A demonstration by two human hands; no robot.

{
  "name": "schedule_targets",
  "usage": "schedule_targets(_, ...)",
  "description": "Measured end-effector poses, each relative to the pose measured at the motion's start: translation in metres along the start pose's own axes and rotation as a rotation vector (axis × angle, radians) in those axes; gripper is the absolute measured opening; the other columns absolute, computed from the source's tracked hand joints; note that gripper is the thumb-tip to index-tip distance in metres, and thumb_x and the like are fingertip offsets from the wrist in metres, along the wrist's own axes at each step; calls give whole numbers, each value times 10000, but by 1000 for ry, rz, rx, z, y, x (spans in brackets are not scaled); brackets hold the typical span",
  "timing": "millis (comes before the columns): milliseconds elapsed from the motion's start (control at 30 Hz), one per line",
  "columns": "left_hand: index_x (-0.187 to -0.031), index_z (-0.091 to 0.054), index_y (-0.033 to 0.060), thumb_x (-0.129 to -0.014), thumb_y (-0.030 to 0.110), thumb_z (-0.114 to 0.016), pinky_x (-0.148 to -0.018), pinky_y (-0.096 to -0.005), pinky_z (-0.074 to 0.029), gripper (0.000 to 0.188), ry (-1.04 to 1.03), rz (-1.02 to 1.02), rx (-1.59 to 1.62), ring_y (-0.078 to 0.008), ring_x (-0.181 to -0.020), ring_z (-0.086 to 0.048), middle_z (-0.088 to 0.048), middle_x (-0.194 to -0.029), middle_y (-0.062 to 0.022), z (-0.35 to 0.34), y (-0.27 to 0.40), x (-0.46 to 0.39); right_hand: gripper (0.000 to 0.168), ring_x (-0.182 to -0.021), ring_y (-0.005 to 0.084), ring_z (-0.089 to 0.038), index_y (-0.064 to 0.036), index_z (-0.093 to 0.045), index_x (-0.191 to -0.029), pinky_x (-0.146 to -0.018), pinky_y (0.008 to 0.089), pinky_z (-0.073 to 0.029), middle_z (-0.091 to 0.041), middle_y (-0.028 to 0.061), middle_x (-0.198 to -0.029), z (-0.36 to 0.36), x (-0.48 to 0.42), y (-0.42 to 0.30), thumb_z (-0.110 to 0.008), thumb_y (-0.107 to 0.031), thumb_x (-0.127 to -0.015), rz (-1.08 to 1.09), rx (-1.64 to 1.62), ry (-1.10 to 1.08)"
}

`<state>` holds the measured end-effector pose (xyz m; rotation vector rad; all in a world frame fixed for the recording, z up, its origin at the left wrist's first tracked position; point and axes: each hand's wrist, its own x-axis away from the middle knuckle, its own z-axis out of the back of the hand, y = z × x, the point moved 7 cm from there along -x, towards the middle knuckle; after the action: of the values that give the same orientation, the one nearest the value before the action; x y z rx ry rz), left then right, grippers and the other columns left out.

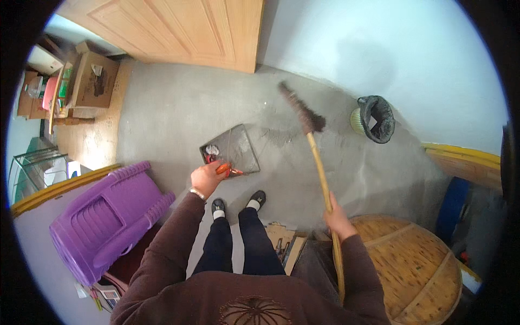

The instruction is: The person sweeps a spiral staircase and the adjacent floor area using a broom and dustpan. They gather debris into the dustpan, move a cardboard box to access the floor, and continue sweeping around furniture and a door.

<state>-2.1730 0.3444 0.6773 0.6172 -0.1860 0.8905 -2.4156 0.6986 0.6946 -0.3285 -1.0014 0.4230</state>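
Note:
My left hand [207, 178] is closed around the orange end of the handle of a flat metal dustpan [243, 150] that lies low over the floor. Crumpled pale litter [212, 150] and some red bits lie in the pan's left part. My right hand [338, 219] grips the pale wooden handle of a broom [319, 166], which runs back past my right forearm. Its dark bristle head [304, 111] is blurred, ahead and to the right of the dustpan. Between pan and bristles, a grey patch of dust [280, 137] marks the concrete floor.
A wastebasket with a black liner [378, 122] stands by the wall. Ahead is a wooden door [183, 28]. Purple plastic chairs [113, 219] sit at left, cardboard boxes [95, 79] beyond. A round wooden board [410, 264] lies near my right arm.

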Motion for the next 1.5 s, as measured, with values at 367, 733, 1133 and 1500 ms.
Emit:
schedule_targets(367, -848, -646, 177, -768, 478, -619, -615, -412, -502, 312, -85, 97, -25, -293, -718, -642, -642, -722, -67, -8, 4, -3, 772, -490, 99, -464, -191, -103, -1473, -413, 261, -403, -476, 5, -656, -122, 98, -69, -526, -91, -835, -331, -822, -557)
schedule_targets(733, -786, -618, 151, -772, 473, -618, -601, -429, -494, 322, -75, 48, -26, -320, -698, -629, -634, -704, -96, -18, 6, -4, 759, -469, 99, -421, -213, -83, -1473, -405, 260, -403, -414, -15, -602, -86, 2, -85, -479, -41, -848, -233, -504, -199)
schedule_targets(1133, -850, -652, 171, -759, 458, -634, -634, -418, -498, 301, -102, 68, -5, -310, -747, -635, -649, -758, -91, -19, 7, -4, 768, -454, 87, -412, -221, -101, -1473, -394, 246, -387, -429, -15, -613, -75, 45, -92, -482, -21, -836, -182, -417, -205)
schedule_targets(1500, -812, -623, 143, -784, 479, -598, -623, -436, -489, 338, -105, 35, -7, -333, -720, -625, -637, -723, -120, -14, 14, -6, 718, -442, 101, -436, -177, -141, -1468, -380, 260, -394, -458, -8, -617, -90, 100, -64, -490, -48, -854, -332, -615, -311)
